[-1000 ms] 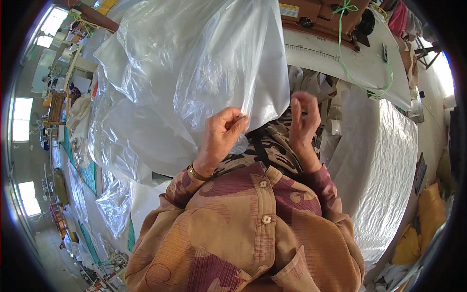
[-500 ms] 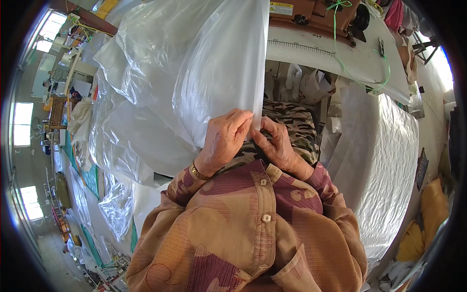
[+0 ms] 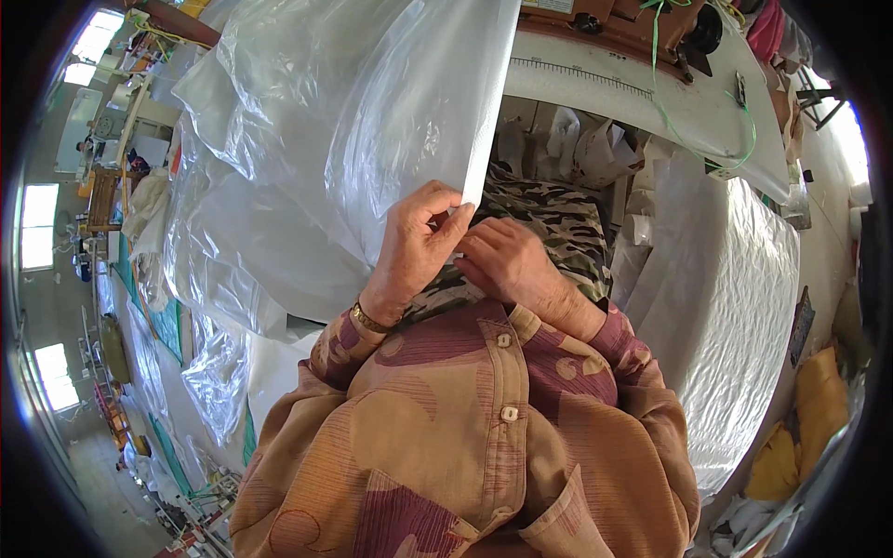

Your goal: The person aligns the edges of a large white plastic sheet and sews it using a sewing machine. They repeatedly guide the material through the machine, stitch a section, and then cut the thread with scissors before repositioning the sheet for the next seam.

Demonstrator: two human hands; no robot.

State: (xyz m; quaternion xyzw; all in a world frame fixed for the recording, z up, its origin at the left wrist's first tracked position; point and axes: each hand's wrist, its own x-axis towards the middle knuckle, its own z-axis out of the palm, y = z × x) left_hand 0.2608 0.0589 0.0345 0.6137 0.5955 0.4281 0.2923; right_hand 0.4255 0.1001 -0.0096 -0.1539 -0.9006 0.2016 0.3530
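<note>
A large translucent plastic sheet [image 3: 279, 158] spreads across the left and falls toward my lap, with a folded white edge running down its right side. My left hand [image 3: 419, 237] pinches that folded edge between thumb and fingers. Close beside it, just below and to the right, my right hand [image 3: 510, 262] has its fingers curled in at the lower end of the same edge. What lies between the right fingertips is hidden behind them. Camouflage-patterned cloth [image 3: 549, 223] covers my lap under both hands.
A brown sewing machine [image 3: 619, 33] stands on a white tabletop [image 3: 595, 88] with a ruler scale along its edge. Green string [image 3: 656, 102] hangs from it. At right lies a stack of white plastic sheeting [image 3: 716, 316]. Yellow cloth [image 3: 823, 400] sits at the far right.
Both hands have shifted slightly left with the sheet's edge, which now slants more. The right hand has turned, its back now facing up and its fingers tucked near the left hand.
</note>
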